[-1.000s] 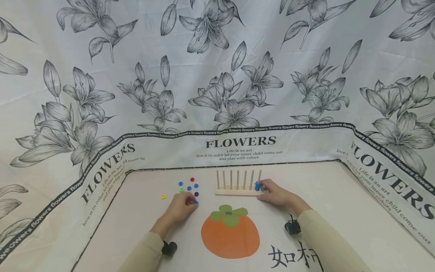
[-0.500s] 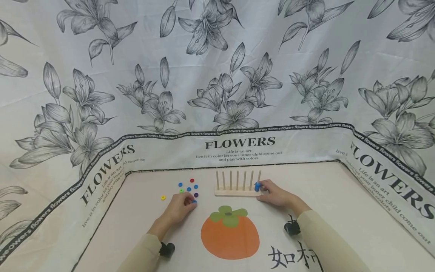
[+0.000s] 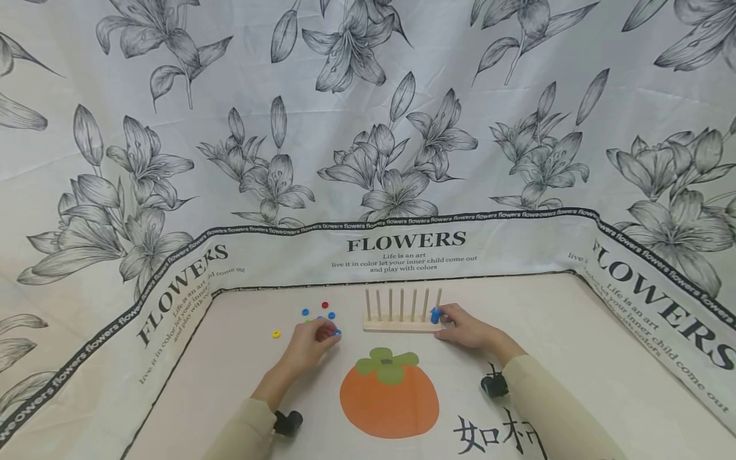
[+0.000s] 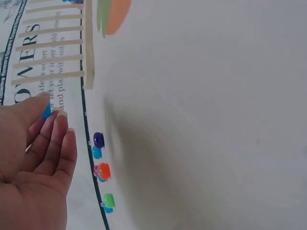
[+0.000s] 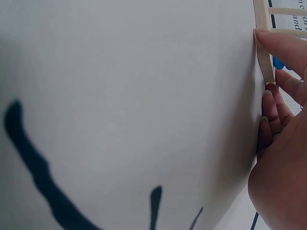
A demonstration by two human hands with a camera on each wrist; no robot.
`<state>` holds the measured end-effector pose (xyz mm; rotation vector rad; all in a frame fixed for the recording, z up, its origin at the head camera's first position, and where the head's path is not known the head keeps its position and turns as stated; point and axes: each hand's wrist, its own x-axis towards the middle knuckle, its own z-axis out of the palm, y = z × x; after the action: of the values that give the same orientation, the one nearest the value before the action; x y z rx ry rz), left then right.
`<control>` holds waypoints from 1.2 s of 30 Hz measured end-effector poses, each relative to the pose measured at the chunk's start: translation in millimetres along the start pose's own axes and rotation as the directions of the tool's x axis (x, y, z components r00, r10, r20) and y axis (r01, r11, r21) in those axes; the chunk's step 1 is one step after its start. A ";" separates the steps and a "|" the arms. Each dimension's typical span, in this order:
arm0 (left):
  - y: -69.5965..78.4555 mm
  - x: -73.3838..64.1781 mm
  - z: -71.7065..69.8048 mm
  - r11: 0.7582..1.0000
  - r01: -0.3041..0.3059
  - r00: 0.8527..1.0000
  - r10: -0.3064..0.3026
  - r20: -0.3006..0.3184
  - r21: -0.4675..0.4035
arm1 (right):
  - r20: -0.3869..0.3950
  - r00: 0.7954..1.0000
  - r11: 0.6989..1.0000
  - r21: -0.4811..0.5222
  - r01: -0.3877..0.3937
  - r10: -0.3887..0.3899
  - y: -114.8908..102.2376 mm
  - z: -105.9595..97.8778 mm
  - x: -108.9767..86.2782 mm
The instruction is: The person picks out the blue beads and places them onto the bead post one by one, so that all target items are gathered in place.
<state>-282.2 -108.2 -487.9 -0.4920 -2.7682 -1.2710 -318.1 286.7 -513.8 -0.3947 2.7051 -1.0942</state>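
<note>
My left hand pinches a small blue bead between thumb and fingers, above the cloth and left of a wooden peg rack. In the left wrist view the same bead peeks out below the thumb, mostly covered. The rack has a row of several upright pegs. Blue beads sit stacked low on its rightmost peg. My right hand grips the rack's right end. In the right wrist view its thumb lies against the base, with the other fingers curled around the end.
Loose beads lie beyond my left hand, among them a red bead, a blue bead and a yellow bead. Purple, orange and green beads show in the left wrist view. A printed persimmon marks the cloth.
My left hand has lifted the blue bead off the cloth, moving slightly away from me and to the right. My right hand and the rack have stayed in place.
</note>
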 end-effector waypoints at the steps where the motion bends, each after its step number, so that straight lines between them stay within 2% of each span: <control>1: 1.0 0.2 0.7 1.000 -0.011 1.000 0.011 -0.003 -0.011 | 0.001 1.000 1.000 -0.002 0.003 -0.003 0.0 0.0 -0.1; 7: 6.2 2.3 4.1 0.996 -0.074 0.997 0.074 -0.004 -0.056 | 0.017 1.000 0.999 -0.029 -0.016 0.017 -10.7 -3.0 -4.0; 12: 11.7 4.6 7.3 0.993 -0.103 0.995 0.102 -0.007 -0.065 | 0.018 0.999 0.999 -0.038 -0.039 0.039 -22.6 -4.7 -8.8; 22: 24.2 11.0 21.2 0.979 -0.171 0.985 0.171 -0.014 -0.108 | 0.029 0.999 0.999 -0.040 -0.028 0.030 -19.6 -3.4 -7.9; 36: 44.2 16.3 36.9 0.966 -0.229 0.973 0.232 0.009 -0.120 | 0.022 0.999 0.999 -0.030 -0.031 0.032 -19.8 -4.6 -9.5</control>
<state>-281.0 -49.4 -477.0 -0.8158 -2.5687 -1.3841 -307.1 279.0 -495.9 -0.3661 2.7008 -1.0364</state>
